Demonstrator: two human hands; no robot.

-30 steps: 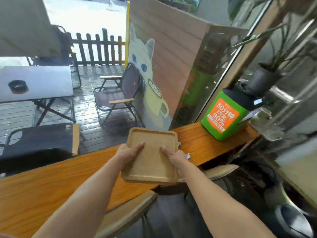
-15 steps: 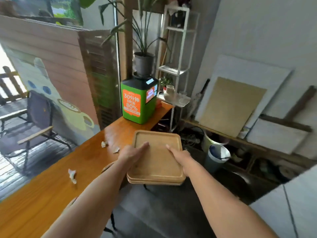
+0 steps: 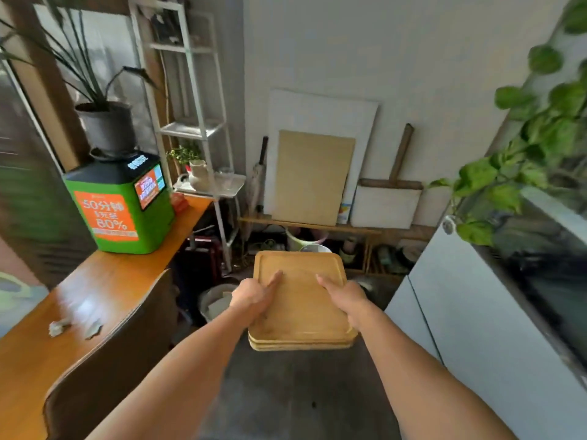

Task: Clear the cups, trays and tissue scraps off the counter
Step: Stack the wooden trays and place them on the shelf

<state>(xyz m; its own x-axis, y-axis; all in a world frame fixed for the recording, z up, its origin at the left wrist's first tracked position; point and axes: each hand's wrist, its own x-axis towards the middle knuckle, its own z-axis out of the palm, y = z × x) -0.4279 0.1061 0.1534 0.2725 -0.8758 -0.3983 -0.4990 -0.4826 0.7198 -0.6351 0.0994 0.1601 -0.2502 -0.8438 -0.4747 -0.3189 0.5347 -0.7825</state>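
Note:
A stack of wooden trays (image 3: 300, 300) hangs in the air over the grey floor, to the right of the orange wooden counter (image 3: 120, 281). My left hand (image 3: 254, 295) grips the stack's left edge with the thumb on top. My right hand (image 3: 344, 296) grips the right edge the same way. Two crumpled tissue scraps (image 3: 58, 327) (image 3: 93, 328) lie on the counter at the left. No cups are in sight.
A green and orange machine (image 3: 122, 206) with a potted plant on it stands at the counter's far end. A wooden chair back (image 3: 104, 354) sits by the counter. A bin (image 3: 216, 304) stands on the floor. White shelf, boards against the wall, white cabinet (image 3: 476, 312) at right.
I have turned right, away from the counter, carrying the tray stack with both hands; the counter and scraps have slid to the left of view and the floor lies under the trays.

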